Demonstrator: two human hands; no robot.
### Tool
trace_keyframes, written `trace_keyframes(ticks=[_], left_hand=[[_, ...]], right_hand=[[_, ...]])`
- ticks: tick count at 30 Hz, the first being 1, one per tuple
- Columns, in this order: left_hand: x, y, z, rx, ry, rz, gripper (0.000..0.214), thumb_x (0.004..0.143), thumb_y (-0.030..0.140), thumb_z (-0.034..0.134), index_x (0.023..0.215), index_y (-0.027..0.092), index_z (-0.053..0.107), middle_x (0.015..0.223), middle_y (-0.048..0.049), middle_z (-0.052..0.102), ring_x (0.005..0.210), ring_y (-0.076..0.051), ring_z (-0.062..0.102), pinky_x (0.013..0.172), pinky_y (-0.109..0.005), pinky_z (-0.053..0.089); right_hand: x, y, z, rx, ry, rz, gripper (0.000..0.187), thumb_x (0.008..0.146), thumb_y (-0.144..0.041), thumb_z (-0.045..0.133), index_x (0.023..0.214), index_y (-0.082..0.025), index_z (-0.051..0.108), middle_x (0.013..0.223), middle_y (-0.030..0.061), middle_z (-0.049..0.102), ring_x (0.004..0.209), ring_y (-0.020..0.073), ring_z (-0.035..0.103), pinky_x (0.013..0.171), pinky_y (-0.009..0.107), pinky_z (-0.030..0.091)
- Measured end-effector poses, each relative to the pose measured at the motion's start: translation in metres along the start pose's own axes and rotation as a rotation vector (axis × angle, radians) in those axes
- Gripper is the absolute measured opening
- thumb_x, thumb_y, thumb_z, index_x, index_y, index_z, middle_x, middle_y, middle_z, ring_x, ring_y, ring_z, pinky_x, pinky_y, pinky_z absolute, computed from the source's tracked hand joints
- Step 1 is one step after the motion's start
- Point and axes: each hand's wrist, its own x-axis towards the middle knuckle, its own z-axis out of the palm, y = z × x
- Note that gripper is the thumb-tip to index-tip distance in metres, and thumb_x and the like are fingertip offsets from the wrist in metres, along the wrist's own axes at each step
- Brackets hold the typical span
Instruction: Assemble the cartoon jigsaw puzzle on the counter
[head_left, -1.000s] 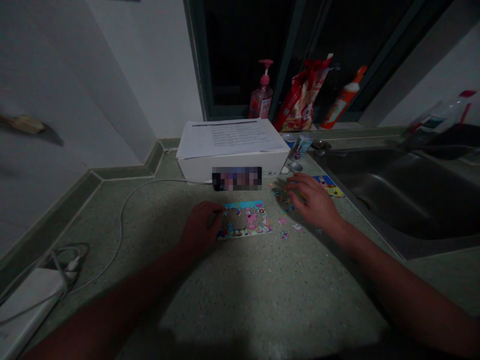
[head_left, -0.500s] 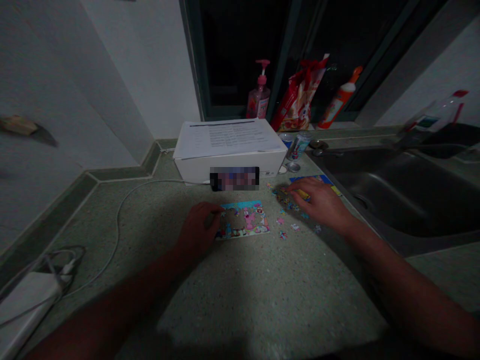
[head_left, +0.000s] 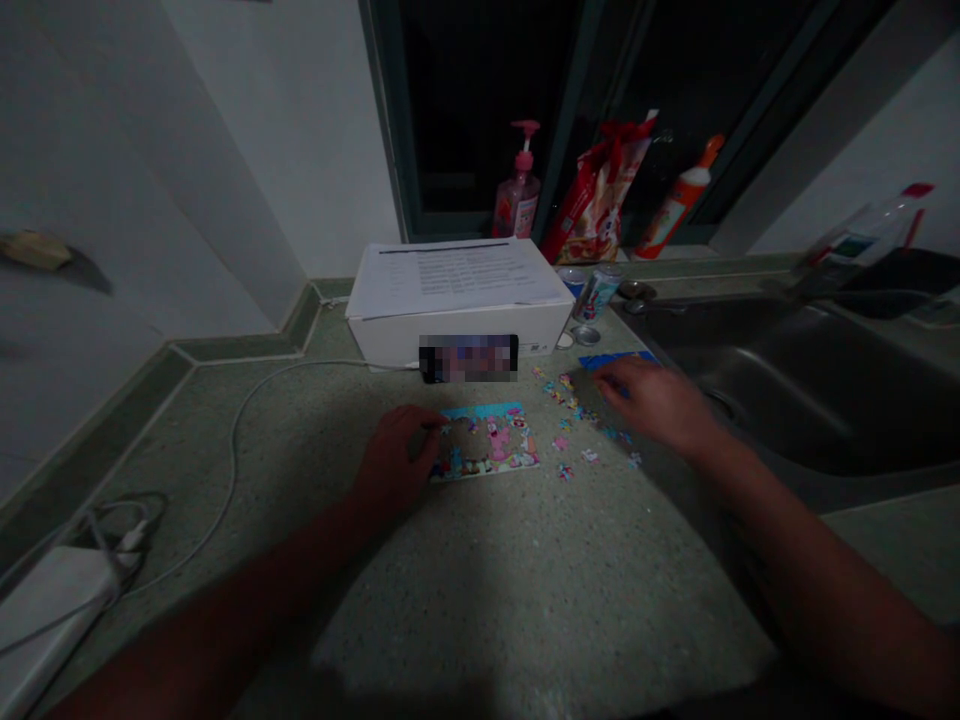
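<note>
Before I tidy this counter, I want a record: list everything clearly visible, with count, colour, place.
Counter: 1, greenish, throughout
Window: 1, dark, back
Sink: 1, grey metal, right
Box: 1, white, below window
Paper: some, white, on box
Phone: 1, black, before box
Cables: at least 1, white, left
Slab: 1, white, lower left
Patterned can: 1, bluish, right of box
Discs: 2, white and grey, by can
Pump bottle: 1, pink, by window
Bag: 1, red, by window
Squeeze bottle: 1, orange, by window
Capped bottle: 1, clear, behind sink
Jigsaw: 1, multicoloured, incomplete, centre
Pieces: many, multicoloured, right of jigsaw
Card: 1, blue, beyond pieces
Left hand: 1, at jigsaw's left edge
Right hand: 1, right of pieces
</note>
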Motion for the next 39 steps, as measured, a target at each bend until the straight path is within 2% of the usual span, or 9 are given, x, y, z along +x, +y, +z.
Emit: trace_keyframes(ticks=[4,7,13,18,22,26,31,39], left_hand=[[0.000,0.001,0.000,-0.002,-0.005,-0.003,0.016,0.095,0.020,0.057,0.102,0.022,0.072,0.099,-0.0062,0.074,0.097,-0.025,0.070,0.094,-0.045,0.056],[0.000,0.002,-0.001,0.001,-0.008,-0.008,0.016,0.096,0.021,0.057,0.101,0.022,0.072,0.099,-0.0057,0.074,0.097,-0.025,0.070,0.094,-0.044,0.056],[-0.001,0.000,0.001,0.002,-0.004,-0.007,0.017,0.096,0.021,0.056,0.102,0.023,0.072,0.098,-0.0051,0.073,0.097,-0.024,0.069,0.094,-0.043,0.056],[0.000,0.000,0.001,-0.003,-0.002,0.012,0.017,0.095,0.019,0.057,0.103,0.023,0.071,0.098,-0.0050,0.073,0.096,-0.024,0.069,0.093,-0.044,0.056],[0.000,0.001,0.000,0.000,-0.014,-0.001,0.016,0.095,0.018,0.058,0.102,0.023,0.071,0.099,-0.0051,0.074,0.097,-0.024,0.070,0.093,-0.044,0.056],[0.000,0.000,0.001,-0.009,-0.012,0.003,0.016,0.095,0.018,0.058,0.102,0.023,0.071,0.099,-0.0059,0.074,0.097,-0.024,0.069,0.094,-0.045,0.056],[0.000,0.001,0.000,-0.009,-0.019,-0.002,0.016,0.095,0.019,0.057,0.101,0.022,0.071,0.098,-0.0057,0.074,0.096,-0.024,0.069,0.094,-0.045,0.056],[0.001,0.001,0.000,-0.012,-0.008,-0.005,0.017,0.095,0.020,0.056,0.100,0.022,0.072,0.097,-0.0059,0.075,0.096,-0.024,0.070,0.094,-0.045,0.057]], right_hand=[[0.001,-0.010,0.009,-0.034,-0.032,0.015,0.027,0.101,-0.028,0.053,0.101,-0.022,0.079,0.102,0.0118,0.079,0.091,0.0292,0.073,0.076,0.040,0.055],[0.003,-0.014,0.018,-0.033,-0.039,0.010,0.029,0.102,-0.025,0.051,0.101,-0.020,0.079,0.102,0.0143,0.078,0.094,0.0309,0.072,0.083,0.043,0.055],[0.013,-0.012,0.039,0.021,0.046,-0.051,0.029,0.102,-0.024,0.054,0.117,-0.017,0.078,0.124,0.0168,0.074,0.117,0.0349,0.066,0.102,0.050,0.052],[0.018,-0.013,0.049,0.107,0.058,-0.051,0.031,0.103,-0.024,0.052,0.123,-0.020,0.076,0.118,0.0154,0.077,0.113,0.0341,0.068,0.100,0.051,0.054],[0.015,-0.016,0.047,0.146,0.035,-0.023,0.031,0.102,-0.023,0.053,0.122,-0.020,0.076,0.117,0.0147,0.078,0.111,0.0348,0.069,0.099,0.053,0.055],[0.012,-0.018,0.041,0.167,0.005,-0.056,0.031,0.099,-0.018,0.055,0.121,-0.023,0.076,0.117,0.0124,0.078,0.114,0.0342,0.069,0.100,0.053,0.054],[0.009,-0.020,0.036,0.194,-0.018,-0.079,0.029,0.101,-0.019,0.054,0.121,-0.021,0.076,0.118,0.0128,0.078,0.114,0.0333,0.069,0.100,0.052,0.056],[0.005,-0.023,0.026,0.208,-0.051,-0.036,0.033,0.099,-0.018,0.053,0.122,-0.021,0.077,0.116,0.0124,0.080,0.110,0.0333,0.072,0.095,0.050,0.057]])
